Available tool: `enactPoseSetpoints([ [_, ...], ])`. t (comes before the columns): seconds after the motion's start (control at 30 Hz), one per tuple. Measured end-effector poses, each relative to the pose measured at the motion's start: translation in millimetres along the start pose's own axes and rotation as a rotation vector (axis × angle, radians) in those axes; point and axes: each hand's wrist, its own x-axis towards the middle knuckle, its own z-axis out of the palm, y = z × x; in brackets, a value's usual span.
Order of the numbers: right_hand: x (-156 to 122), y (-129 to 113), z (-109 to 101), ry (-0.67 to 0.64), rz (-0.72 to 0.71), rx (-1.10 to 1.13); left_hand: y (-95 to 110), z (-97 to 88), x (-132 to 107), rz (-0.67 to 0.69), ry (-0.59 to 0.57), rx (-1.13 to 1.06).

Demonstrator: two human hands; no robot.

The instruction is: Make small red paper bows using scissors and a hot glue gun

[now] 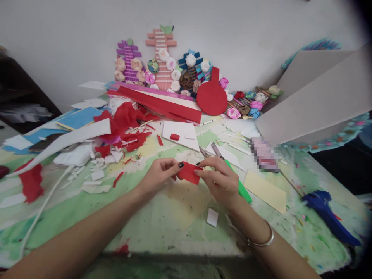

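A small red piece of foam sheet is held between both hands just above the paint-stained green table. My left hand pinches its left edge, thumb on top. My right hand grips its right edge with curled fingers; a silver bangle sits on that wrist. Under my right hand lies a green-handled tool. A small white scrap lies on the table near my right wrist.
Red and white foam scraps litter the left. Red strips, a red paddle shape and paper-flower decorations stand at the back wall. Grey cardboard leans at right. A blue glue gun and a yellow sheet lie at right.
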Motion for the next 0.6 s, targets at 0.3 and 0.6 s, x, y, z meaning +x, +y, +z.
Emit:
enactPoseSetpoints([
  [0.3,1,-7,3,0.063,0.347,0.144,-5,2.9,-1,-0.084,-0.001,-0.25],
  [0.6,5,-9,16,-0.028,1.039,0.824,-3,3.6,0,0.008,0.185,-0.114],
])
